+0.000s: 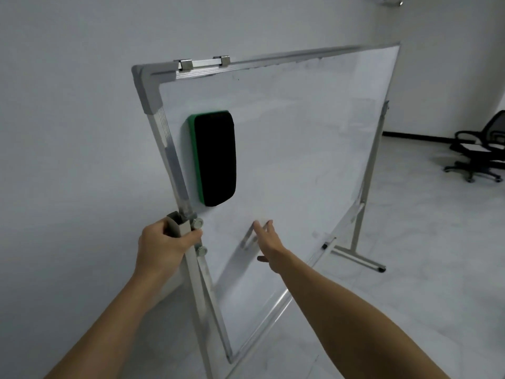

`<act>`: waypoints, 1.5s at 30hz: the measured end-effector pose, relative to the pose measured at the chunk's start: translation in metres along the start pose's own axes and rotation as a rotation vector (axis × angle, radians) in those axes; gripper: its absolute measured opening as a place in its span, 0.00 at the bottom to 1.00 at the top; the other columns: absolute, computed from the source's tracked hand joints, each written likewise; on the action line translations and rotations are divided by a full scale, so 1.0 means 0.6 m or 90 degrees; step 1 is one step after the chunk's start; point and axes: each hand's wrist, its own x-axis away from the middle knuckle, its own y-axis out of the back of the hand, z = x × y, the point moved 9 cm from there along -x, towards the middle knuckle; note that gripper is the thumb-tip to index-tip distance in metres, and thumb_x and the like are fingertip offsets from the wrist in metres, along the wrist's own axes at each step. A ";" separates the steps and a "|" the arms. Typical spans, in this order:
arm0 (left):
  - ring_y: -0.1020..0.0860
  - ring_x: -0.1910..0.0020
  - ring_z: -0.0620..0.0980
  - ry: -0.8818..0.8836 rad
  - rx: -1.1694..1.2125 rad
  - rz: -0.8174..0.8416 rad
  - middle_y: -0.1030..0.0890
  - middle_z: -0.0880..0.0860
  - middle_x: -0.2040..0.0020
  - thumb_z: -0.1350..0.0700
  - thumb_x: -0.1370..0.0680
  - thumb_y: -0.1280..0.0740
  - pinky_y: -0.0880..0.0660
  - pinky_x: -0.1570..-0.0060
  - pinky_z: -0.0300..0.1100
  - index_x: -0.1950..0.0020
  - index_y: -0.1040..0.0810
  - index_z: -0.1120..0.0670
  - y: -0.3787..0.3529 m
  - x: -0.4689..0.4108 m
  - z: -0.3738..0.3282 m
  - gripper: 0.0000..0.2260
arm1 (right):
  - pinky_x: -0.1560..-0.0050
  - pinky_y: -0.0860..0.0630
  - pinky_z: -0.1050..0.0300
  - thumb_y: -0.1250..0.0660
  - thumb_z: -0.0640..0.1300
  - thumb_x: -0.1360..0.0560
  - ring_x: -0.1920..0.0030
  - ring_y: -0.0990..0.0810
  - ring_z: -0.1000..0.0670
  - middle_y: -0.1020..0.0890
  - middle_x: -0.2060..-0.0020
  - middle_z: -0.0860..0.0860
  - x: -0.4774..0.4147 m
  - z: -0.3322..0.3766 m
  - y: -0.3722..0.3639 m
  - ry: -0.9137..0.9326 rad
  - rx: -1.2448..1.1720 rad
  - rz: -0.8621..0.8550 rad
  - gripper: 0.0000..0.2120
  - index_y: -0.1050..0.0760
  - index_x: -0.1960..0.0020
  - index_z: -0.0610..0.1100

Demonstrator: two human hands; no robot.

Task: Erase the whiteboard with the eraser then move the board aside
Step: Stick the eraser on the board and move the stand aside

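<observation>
Two hands: left hand (pixel 164 243) tight around stand post (pixel 178 227), right hand (pixel 269 243) flat, perhaps against whiteboard (pixel 300 146).

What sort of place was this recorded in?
Probably an office or meeting room, sparsely furnished: a whiteboard on a floor stand, a black swivel office chair in the far corner, and bare white walls over a pale hard floor.
</observation>
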 end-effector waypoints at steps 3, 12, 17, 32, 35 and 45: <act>0.20 0.55 0.64 -0.006 0.001 0.007 0.18 0.64 0.55 0.45 0.39 0.22 0.21 0.55 0.57 0.52 0.20 0.66 -0.083 -0.034 -0.034 0.27 | 0.36 0.28 0.43 0.44 0.61 0.21 0.28 0.38 0.43 0.46 0.23 0.50 -0.058 0.015 0.075 -0.006 0.009 0.012 0.37 0.61 0.22 0.53; 0.25 0.64 0.55 -0.035 0.043 0.035 0.20 0.67 0.57 0.50 0.36 0.21 0.28 0.61 0.46 0.57 0.24 0.69 -0.328 -0.151 -0.110 0.24 | 0.37 0.27 0.42 0.44 0.61 0.22 0.29 0.37 0.45 0.44 0.24 0.52 -0.223 0.078 0.286 -0.009 0.036 -0.001 0.37 0.60 0.22 0.53; 0.32 0.71 0.52 -0.078 0.017 0.008 0.30 0.55 0.72 0.57 0.31 0.22 0.35 0.69 0.41 0.71 0.35 0.59 -0.492 -0.225 -0.164 0.21 | 0.39 0.26 0.43 0.45 0.60 0.21 0.37 0.32 0.49 0.37 0.31 0.53 -0.338 0.120 0.425 -0.022 0.035 -0.012 0.29 0.49 0.24 0.52; 0.25 0.67 0.58 -0.079 0.013 0.050 0.22 0.60 0.67 0.58 0.32 0.23 0.27 0.65 0.48 0.69 0.33 0.60 -0.953 -0.444 -0.309 0.18 | 0.40 0.26 0.41 0.48 0.58 0.20 0.43 0.31 0.47 0.35 0.39 0.52 -0.668 0.238 0.802 -0.004 -0.056 -0.086 0.22 0.44 0.28 0.53; 0.28 0.69 0.53 -0.069 0.017 0.047 0.24 0.58 0.68 0.59 0.33 0.23 0.31 0.68 0.41 0.71 0.35 0.56 -1.066 -0.485 -0.342 0.19 | 0.43 0.24 0.44 0.46 0.58 0.20 0.42 0.31 0.47 0.35 0.32 0.51 -0.745 0.256 0.894 -0.015 -0.046 -0.068 0.23 0.43 0.28 0.55; 0.30 0.69 0.53 -0.047 0.024 0.016 0.26 0.57 0.68 0.60 0.33 0.24 0.32 0.68 0.42 0.70 0.34 0.56 -1.360 -0.626 -0.427 0.18 | 0.44 0.23 0.45 0.46 0.59 0.21 0.38 0.31 0.46 0.37 0.29 0.52 -0.970 0.329 1.128 -0.020 -0.007 -0.032 0.28 0.49 0.24 0.54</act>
